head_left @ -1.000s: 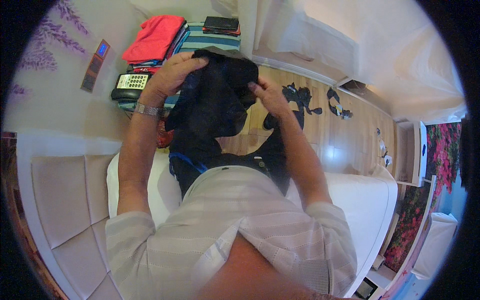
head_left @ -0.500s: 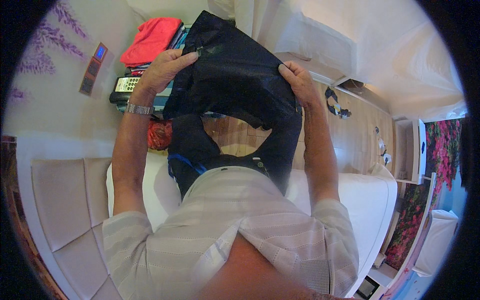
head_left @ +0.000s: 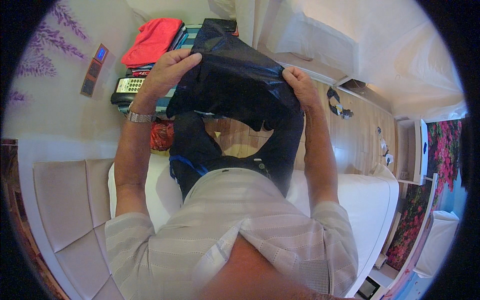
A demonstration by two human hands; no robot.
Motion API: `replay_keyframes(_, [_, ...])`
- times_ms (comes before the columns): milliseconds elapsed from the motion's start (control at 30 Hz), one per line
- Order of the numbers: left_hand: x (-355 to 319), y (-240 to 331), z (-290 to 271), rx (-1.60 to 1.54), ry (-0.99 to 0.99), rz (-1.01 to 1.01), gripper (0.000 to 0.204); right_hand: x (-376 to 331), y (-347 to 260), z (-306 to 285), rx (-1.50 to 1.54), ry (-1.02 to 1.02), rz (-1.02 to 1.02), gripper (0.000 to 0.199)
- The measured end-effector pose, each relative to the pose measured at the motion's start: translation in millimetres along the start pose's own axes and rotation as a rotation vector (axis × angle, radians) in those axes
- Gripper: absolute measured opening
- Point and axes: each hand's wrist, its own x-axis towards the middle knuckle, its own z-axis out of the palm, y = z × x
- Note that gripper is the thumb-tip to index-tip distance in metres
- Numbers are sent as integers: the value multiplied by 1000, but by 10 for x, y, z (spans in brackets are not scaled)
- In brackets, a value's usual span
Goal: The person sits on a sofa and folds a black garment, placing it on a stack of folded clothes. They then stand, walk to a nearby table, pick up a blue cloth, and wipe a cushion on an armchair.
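A piece of dark black clothing is spread in the air between my hands, above my knees; its exact kind is unclear. My left hand, with a metal watch at the wrist, pinches its left edge between thumb and fingers. On the opposite side my right hand grips the other edge, thumb on top. The cloth sags between the two grips, and its far end reaches over a pile of folded clothes. Part of that pile is hidden behind it.
Left of the pile's front lies a telephone with a pale keypad. A red folded cloth tops the pile. Below it sits a red plastic bag. I sit on a white bed; dark items lie on the wooden floor.
The far end of the black clothing has dropped a little, baring more of the striped stack behind it. Both hands keep their grip and have hardly moved.
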Motion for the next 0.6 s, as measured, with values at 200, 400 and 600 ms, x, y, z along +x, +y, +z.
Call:
replay_keyframes(200, [0, 103, 73, 162, 57, 152, 27, -6, 19, -36, -34, -9, -11, 21])
replay_keyframes(400, [-55, 233, 249, -35, 29, 100, 25, -20, 73, -14, -102, 55, -82, 18])
replay_keyframes(600, [7, 123, 381, 75, -10, 148, 25, -99, -361, 379, -230, 193, -229, 27])
